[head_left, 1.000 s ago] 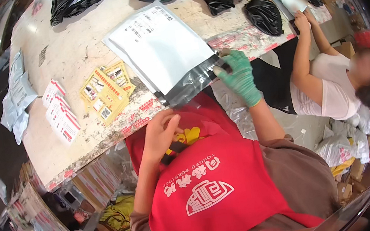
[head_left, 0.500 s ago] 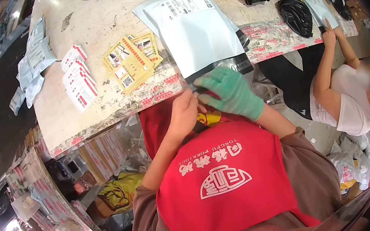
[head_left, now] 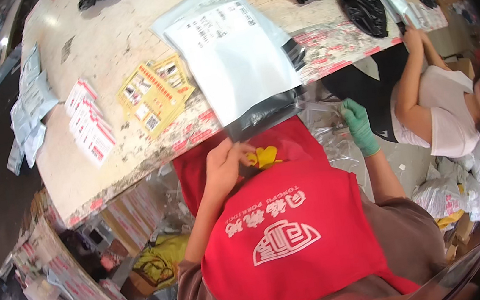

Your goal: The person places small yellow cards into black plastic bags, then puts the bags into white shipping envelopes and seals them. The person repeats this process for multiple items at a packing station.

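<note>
A pale grey-white mailing bag point(head_left: 241, 60) with a printed label lies at the table's front edge, on top of another pale bag point(head_left: 175, 14). Its glossy black flap point(head_left: 265, 114) hangs over the edge towards me. At the flap's lower left corner, my bare left hand point(head_left: 223, 165) pinches the bag. My right hand point(head_left: 359, 128), in a green knit glove, is raised off to the right, away from the bag. Its fingers are curled together; whatever they may hold is too small to make out.
Yellow printed cards point(head_left: 152, 95) and white-and-red cards point(head_left: 90, 123) lie left of the bag. Small parcels point(head_left: 34, 106) sit at the table's left edge, beside a dark surface. Black pouches point(head_left: 364, 12) lie to the right, where a co-worker's hands point(head_left: 413, 39) touch another pale bag.
My right hand has left the flap and swung out to the right. The black flap shows more fully. My left hand stays at the bag's corner. The whole view has shifted a little.
</note>
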A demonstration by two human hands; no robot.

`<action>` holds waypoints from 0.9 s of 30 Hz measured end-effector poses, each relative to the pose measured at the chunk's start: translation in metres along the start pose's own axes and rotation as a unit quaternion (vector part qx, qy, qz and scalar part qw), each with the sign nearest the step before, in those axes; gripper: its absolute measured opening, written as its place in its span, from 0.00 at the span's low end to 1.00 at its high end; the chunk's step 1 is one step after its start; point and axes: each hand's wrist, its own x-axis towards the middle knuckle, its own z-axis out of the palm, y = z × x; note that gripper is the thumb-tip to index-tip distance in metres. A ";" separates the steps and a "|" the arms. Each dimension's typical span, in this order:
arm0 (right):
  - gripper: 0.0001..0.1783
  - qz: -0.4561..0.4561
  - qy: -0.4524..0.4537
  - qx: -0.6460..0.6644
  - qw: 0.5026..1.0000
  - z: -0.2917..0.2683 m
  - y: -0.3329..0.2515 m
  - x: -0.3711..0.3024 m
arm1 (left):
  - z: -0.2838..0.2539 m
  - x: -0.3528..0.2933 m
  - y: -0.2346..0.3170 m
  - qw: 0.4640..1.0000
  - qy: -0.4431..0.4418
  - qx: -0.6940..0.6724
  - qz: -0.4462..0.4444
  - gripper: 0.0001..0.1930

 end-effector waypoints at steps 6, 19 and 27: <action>0.30 -0.028 0.058 -0.501 0.863 -0.053 0.100 -0.027 | -0.019 -0.030 0.000 0.990 0.114 0.074 0.035 0.13; 0.13 -0.439 -0.084 -0.055 0.893 0.072 -0.081 0.100 | -0.029 0.050 0.031 0.860 0.184 0.359 0.313 0.18; 0.04 -0.297 0.131 -0.031 0.945 0.120 -0.102 0.089 | -0.027 0.074 0.033 0.811 0.331 0.404 0.266 0.18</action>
